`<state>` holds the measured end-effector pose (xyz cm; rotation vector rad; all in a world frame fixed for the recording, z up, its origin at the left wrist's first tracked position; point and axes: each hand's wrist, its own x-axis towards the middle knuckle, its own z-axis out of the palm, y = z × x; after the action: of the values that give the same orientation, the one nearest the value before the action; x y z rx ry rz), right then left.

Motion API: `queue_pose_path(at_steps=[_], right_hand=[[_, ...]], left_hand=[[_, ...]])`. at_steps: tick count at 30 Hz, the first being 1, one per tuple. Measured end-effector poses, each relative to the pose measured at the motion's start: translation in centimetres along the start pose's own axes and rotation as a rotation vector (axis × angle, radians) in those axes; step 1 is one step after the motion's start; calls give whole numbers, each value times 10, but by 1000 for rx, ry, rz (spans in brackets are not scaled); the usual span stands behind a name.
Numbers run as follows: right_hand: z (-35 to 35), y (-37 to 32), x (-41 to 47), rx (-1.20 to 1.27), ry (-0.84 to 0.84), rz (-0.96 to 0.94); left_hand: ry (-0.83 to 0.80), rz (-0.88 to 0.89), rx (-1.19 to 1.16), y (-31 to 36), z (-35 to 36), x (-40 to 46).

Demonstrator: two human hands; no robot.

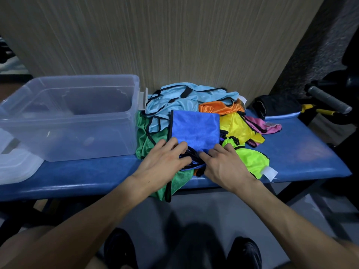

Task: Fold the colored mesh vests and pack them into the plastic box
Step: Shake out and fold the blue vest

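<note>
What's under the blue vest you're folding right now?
The blue vest lies on the pile: light blue vest behind, green vest left, yellow vest right. Directly beneath is covered.
</note>
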<state>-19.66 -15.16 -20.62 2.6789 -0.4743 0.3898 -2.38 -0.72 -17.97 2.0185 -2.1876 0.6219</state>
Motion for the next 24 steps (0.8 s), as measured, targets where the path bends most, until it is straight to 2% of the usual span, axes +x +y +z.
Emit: queue_pose_path(at_steps=[3,6,12,18,24], right_hand=[[1,0,0,-4,21,-6],[2,0,0,-13,35,-10],[-1,-2,1,-17,17,-4],[-1,-3,-1,-15,2,13],[-1,-5,-3,-36,-5,15]], left_hand=[[-39,52,-112,-9,-5,-2],[-51,28,-222,-18,-10,-9],[-117,40,-191,-11,-8,-8],[25,54,-153,-6,-21,-24],[220,-71,-43,16,-10,-40]])
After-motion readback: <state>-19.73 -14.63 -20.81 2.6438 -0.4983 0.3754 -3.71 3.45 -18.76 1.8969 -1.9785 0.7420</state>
